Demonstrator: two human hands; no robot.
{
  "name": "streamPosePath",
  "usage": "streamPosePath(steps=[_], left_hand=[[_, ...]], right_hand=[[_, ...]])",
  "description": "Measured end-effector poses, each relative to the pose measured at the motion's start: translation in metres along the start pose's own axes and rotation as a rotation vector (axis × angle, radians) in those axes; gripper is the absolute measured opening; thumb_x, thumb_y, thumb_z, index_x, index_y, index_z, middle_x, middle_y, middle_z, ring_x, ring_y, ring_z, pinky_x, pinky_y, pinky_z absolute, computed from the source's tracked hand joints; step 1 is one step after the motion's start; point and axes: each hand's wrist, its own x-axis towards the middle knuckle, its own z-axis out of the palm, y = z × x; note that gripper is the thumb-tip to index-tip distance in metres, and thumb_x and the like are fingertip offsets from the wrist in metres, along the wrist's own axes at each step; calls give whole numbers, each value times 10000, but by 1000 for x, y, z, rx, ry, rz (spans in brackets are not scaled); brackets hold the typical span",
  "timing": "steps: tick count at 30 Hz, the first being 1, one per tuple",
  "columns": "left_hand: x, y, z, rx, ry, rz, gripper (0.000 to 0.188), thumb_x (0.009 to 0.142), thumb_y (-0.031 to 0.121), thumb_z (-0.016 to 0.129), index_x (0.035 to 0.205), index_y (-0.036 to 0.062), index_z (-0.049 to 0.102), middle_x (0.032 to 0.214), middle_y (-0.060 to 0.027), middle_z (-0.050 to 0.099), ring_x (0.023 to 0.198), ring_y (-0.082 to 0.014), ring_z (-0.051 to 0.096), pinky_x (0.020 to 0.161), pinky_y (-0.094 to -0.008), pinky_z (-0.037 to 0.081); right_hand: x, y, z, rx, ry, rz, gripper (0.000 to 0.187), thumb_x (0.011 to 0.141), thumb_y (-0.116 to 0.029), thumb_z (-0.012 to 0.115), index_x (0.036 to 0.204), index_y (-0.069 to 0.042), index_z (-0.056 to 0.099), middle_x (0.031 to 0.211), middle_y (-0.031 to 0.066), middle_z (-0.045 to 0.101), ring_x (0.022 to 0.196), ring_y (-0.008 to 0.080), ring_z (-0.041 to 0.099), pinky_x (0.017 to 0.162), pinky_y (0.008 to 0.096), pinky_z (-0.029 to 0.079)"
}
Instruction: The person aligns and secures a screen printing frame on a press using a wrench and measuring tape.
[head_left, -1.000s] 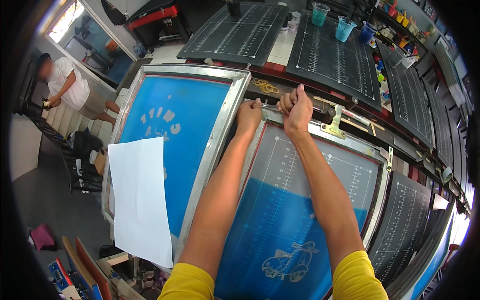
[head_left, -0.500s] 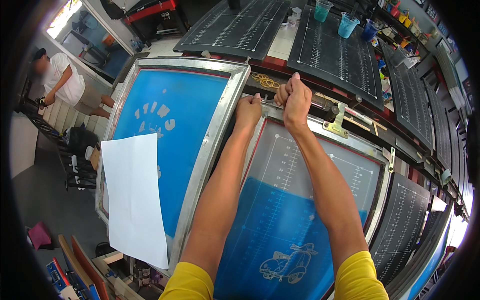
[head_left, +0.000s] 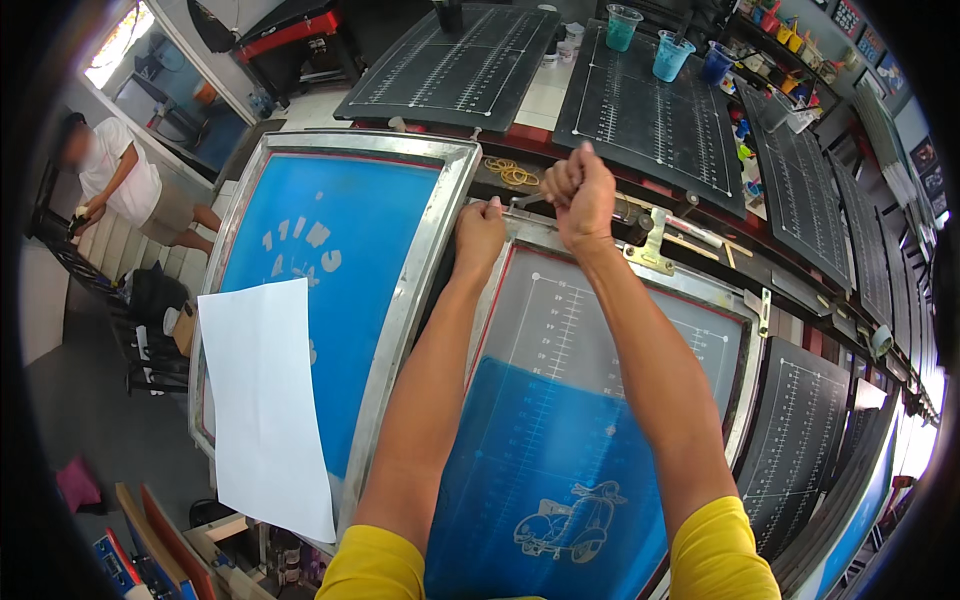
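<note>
Gripping a slim metal wrench (head_left: 527, 199) in the closed right hand (head_left: 580, 190), its shaft running leftward to the left hand (head_left: 480, 228), which is clenched on the far edge of the aluminium-framed blue printing screen (head_left: 600, 440).

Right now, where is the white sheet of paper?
In the head view, the white paper lies on the left, over the lower part of the blue screen frame, left of the person's left forearm.

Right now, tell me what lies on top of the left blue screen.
A white paper sheet lies on the left blue screen, overhanging its near frame edge. Pale design shapes show above it; whatever the sheet covers is hidden.
</note>
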Motion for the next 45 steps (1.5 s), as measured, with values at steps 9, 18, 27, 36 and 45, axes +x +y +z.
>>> streamPosePath(steps=[9, 18, 27, 36, 45], left_hand=[[-13, 17, -7, 188, 17, 142, 338, 929, 218, 475, 847, -63, 644, 837, -278, 635, 829, -441, 615, 735, -455, 464], [-42, 40, 0, 333, 242, 494, 134, 870, 144, 539, 864, 21, 591, 825, -176, 633, 780, -387, 601, 693, -455, 462], [-93, 78, 52, 377, -265, 899, 252, 798, 195, 672, 991, 38, 628, 991, -106, 624, 933, -311, 576, 807, -423, 445], [-99, 89, 70, 658, -335, 859, 468, 706, 354, 756, 1059, 63, 656, 1032, -62, 613, 937, -276, 548, 814, -404, 418], [-101, 89, 78, 663, -264, 850, 396, 694, 315, 758, 1001, 82, 664, 982, -35, 604, 908, -272, 536, 781, -407, 398]], right_hand=[[-78, -100, -11, 107, 134, -208, 195, 965, -141, 391, 1040, -16, 520, 661, 0, 343, 580, 105, 327, 528, 263, 318], [-217, -157, -68, -549, 675, -83, 238, 1003, -227, 336, 997, -55, 500, 641, 38, 533, 525, 94, 399, 464, 240, 324], [-255, -169, -127, -14, 583, 92, 313, 998, -165, 427, 1174, 84, 495, 923, 128, 608, 703, 106, 565, 603, 207, 512], [-223, -150, -126, -788, 488, 205, 247, 938, -75, 451, 1097, 29, 608, 774, 40, 623, 616, 66, 467, 553, 227, 376], [-188, -142, -140, -1039, 493, 108, 246, 931, -100, 461, 1046, 5, 651, 694, 15, 597, 622, 81, 503, 563, 253, 396]])
